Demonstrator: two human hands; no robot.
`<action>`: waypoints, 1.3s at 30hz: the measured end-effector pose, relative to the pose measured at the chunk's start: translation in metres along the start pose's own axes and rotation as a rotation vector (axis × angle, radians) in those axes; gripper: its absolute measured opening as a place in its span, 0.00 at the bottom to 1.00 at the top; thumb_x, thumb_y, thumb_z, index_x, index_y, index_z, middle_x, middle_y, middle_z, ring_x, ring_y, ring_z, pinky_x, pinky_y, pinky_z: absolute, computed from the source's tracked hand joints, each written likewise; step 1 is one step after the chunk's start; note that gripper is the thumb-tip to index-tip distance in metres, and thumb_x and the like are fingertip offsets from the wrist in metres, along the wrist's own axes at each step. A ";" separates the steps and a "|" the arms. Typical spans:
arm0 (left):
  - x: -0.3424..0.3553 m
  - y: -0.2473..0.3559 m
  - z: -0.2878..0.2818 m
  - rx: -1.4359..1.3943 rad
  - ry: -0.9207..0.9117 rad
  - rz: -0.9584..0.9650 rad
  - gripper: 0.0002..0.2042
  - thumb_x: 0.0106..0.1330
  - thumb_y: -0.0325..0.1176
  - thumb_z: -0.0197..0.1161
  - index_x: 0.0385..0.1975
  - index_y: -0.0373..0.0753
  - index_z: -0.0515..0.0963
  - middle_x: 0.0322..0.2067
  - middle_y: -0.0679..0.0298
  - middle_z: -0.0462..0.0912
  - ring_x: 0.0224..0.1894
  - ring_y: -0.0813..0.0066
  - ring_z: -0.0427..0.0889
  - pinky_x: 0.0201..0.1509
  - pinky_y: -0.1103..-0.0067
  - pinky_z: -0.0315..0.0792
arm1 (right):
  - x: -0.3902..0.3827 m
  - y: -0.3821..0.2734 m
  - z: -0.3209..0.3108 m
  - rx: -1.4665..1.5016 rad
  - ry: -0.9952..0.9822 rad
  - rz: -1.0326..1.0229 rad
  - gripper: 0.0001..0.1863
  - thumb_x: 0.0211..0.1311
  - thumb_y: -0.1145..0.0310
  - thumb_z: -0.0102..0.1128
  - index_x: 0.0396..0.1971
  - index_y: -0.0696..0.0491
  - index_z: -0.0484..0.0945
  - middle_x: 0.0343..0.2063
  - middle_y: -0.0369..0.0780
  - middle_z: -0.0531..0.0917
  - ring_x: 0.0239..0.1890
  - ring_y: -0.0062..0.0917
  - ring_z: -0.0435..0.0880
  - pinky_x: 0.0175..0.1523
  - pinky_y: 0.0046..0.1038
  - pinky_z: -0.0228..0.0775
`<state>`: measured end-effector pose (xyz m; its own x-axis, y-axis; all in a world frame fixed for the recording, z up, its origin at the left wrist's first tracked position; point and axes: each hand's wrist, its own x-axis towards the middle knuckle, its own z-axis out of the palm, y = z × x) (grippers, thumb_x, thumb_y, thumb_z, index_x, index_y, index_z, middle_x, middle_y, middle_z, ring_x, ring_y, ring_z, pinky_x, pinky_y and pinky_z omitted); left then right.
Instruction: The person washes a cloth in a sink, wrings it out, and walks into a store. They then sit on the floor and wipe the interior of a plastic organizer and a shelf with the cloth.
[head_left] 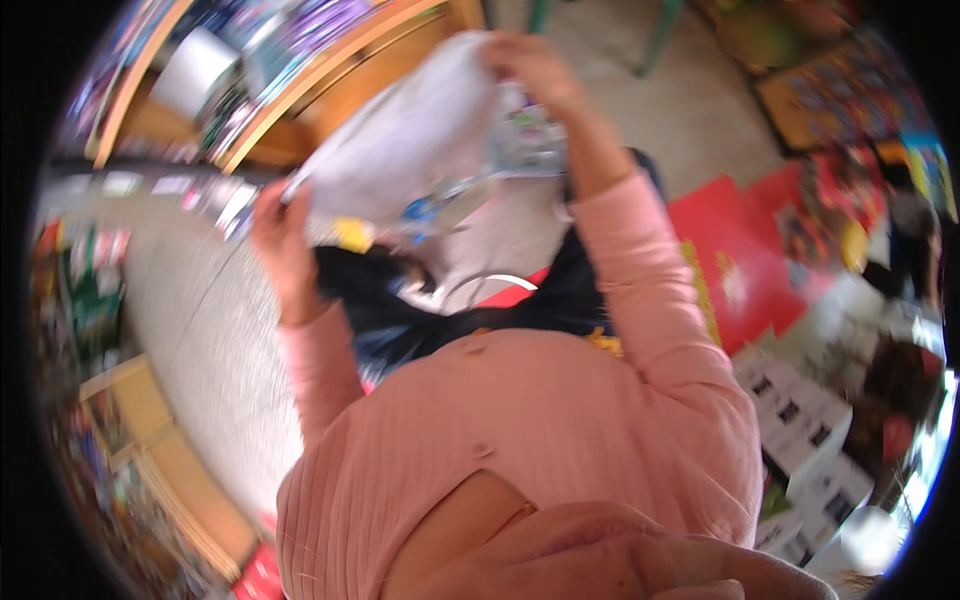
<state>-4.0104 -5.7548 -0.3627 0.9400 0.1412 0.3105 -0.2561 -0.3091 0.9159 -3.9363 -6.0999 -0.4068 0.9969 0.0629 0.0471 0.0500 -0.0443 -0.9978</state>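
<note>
A whitish, soft sheet-like piece (405,135), blurred so that I cannot tell cloth from plastic, is stretched between my two hands. At its lower left end, the fingers of my left hand (283,245) pinch a corner. Farther off and higher up, my right hand (525,68) grips the opposite end with bent fingers. Beneath the sheet, partly hidden by it, are a small yellow item (354,235), a blue item (420,209) and a clear package (530,145) with coloured contents.
Wooden shelving (330,75) full of goods stands close beyond the sheet. Red sheets (725,250) lie at my right, near white boxes (797,405). Cardboard boxes (190,490) line the lower left. Green stool legs (660,40) stand on the floor at the top.
</note>
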 end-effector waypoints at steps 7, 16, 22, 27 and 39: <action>0.022 0.028 -0.004 -0.555 -0.109 -0.074 0.11 0.59 0.26 0.66 0.40 0.34 0.74 0.38 0.64 0.80 0.41 0.77 0.77 0.50 0.80 0.69 | 0.007 0.016 -0.029 0.788 -0.241 0.079 0.21 0.62 0.63 0.57 0.52 0.57 0.74 0.48 0.37 0.80 0.48 0.22 0.78 0.56 0.28 0.68; -0.018 -0.066 0.045 -1.482 -0.536 -0.962 0.40 0.63 0.65 0.44 0.66 0.38 0.56 0.62 0.56 0.65 0.63 0.57 0.65 0.67 0.62 0.56 | 0.000 0.032 0.051 0.529 -0.433 0.484 0.22 0.64 0.63 0.56 0.56 0.57 0.69 0.52 0.38 0.76 0.50 0.22 0.77 0.58 0.27 0.68; -0.042 -0.070 0.026 -1.023 -0.538 -0.789 0.31 0.66 0.42 0.54 0.66 0.38 0.56 0.62 0.58 0.66 0.64 0.58 0.64 0.68 0.63 0.55 | -0.009 0.018 0.031 0.466 -0.449 0.233 0.26 0.62 0.69 0.58 0.60 0.57 0.64 0.50 0.40 0.77 0.51 0.25 0.78 0.55 0.27 0.72; -0.013 -0.025 0.015 -1.217 -0.621 -0.611 0.28 0.65 0.39 0.54 0.65 0.37 0.58 0.62 0.59 0.66 0.63 0.59 0.65 0.67 0.62 0.56 | -0.011 0.001 0.005 0.677 -0.396 0.204 0.28 0.63 0.60 0.59 0.59 0.58 0.66 0.55 0.42 0.74 0.54 0.27 0.76 0.58 0.30 0.69; -0.003 -0.047 0.040 -0.454 -0.504 -0.642 0.20 0.64 0.26 0.57 0.56 0.29 0.68 0.52 0.57 0.76 0.54 0.67 0.76 0.60 0.72 0.68 | -0.012 -0.014 0.006 -0.515 -0.403 0.193 0.35 0.50 0.58 0.67 0.57 0.58 0.68 0.51 0.47 0.78 0.47 0.36 0.80 0.55 0.33 0.70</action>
<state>-3.9923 -5.7780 -0.4172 0.8915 -0.2998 -0.3395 0.3829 0.0987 0.9185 -3.9494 -6.0939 -0.3941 0.8955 0.3680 -0.2505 -0.0049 -0.5546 -0.8321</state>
